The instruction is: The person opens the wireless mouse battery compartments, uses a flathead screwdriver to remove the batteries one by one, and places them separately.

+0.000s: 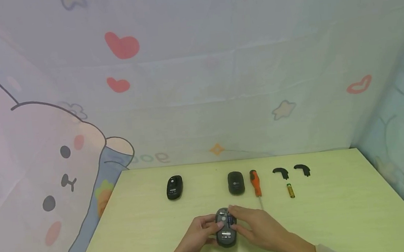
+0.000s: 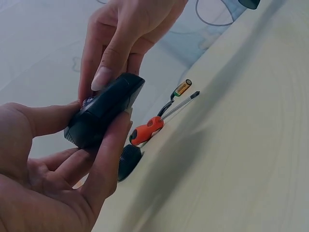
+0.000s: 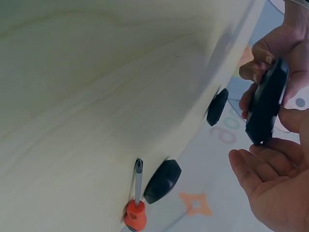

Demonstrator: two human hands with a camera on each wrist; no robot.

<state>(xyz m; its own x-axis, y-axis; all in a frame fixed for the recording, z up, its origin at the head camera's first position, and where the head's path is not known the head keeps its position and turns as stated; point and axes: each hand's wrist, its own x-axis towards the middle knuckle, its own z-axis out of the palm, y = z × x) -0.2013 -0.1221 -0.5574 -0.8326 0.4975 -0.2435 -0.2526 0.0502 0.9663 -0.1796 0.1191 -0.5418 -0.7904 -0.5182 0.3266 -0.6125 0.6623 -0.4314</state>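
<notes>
Right now both hands meet over one computer mouse [image 1: 226,228], held belly-up just above the near middle of the table [image 1: 342,218]. The left hand [image 1: 194,240] cradles it from the left, thumb along one side and fingers [image 2: 104,164] curled round the other, so its fingers are clamped on the mouse body. The right hand [image 1: 261,228] comes in from the right; its fingertips [image 2: 100,79] press on the far end of the mouse, beside the open compartment in the underside, and the thumb lies against the near right edge. In the right wrist view the palm and lower fingers [image 3: 256,176] stand open and relaxed just below the mouse, so this hand touches rather than grips.

Beyond the fingertips, well apart from them, lies a second mouse [image 1: 236,182], and just to its right an orange-handled screwdriver [image 1: 255,185] with its tip pointing back toward the right hand. Farther right of the fingers sit a small battery [image 1: 290,190] and two curved black plastic pieces [image 1: 280,172], side by side. Left of the left hand's fingers and farther back rests a third mouse [image 1: 174,187]. A sheet printed with hearts, stars and a rabbit [image 1: 46,177] hangs behind and beside the table.
</notes>
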